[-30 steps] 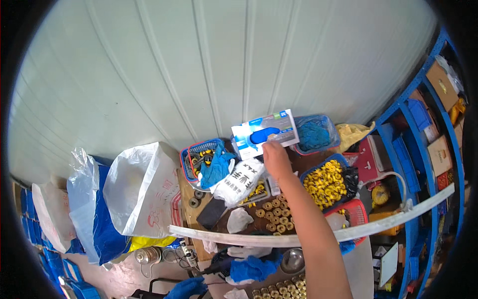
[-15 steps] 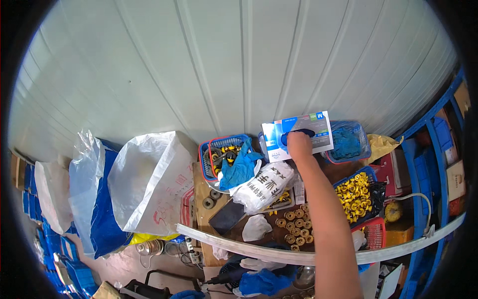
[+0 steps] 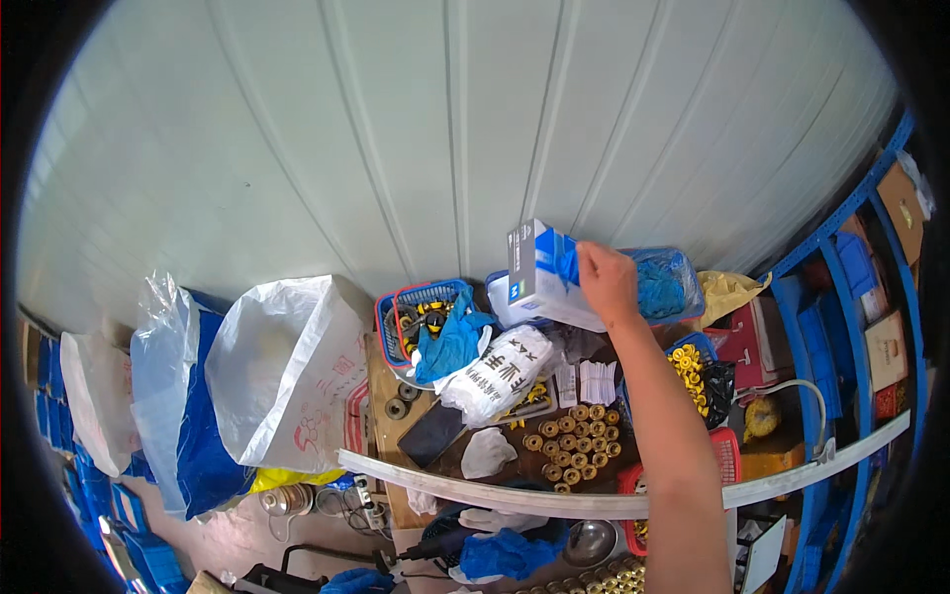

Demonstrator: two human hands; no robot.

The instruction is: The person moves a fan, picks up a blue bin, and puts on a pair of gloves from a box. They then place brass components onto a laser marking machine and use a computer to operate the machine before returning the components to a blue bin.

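Note:
My bare right hand (image 3: 606,282) is reaching to the back of the bench, its fingers closed on a blue disposable glove (image 3: 565,265) at the opening of a white, blue and grey glove box (image 3: 546,289). The box is tilted, with one end facing me. Behind my wrist stands a basket lined with clear plastic, with blue gloves (image 3: 661,289) in it. To the left, a blue basket with a red handle (image 3: 394,335) holds yellow-and-black parts, and a blue glove (image 3: 450,342) hangs over its edge. My left hand does not show.
Several brass-coloured rings (image 3: 574,445) stand in rows on the bench beside a dark phone (image 3: 431,434) and a white printed bag (image 3: 495,376). A pale curved bar (image 3: 475,495) crosses the front. Large white sacks (image 3: 282,376) stand left; blue shelving (image 3: 841,267) rises right.
The glove box has turned and tipped, its end now toward me. My right hand has drawn to the box's right side, with blue glove stretched between fingers and opening. The whole view has shifted slightly.

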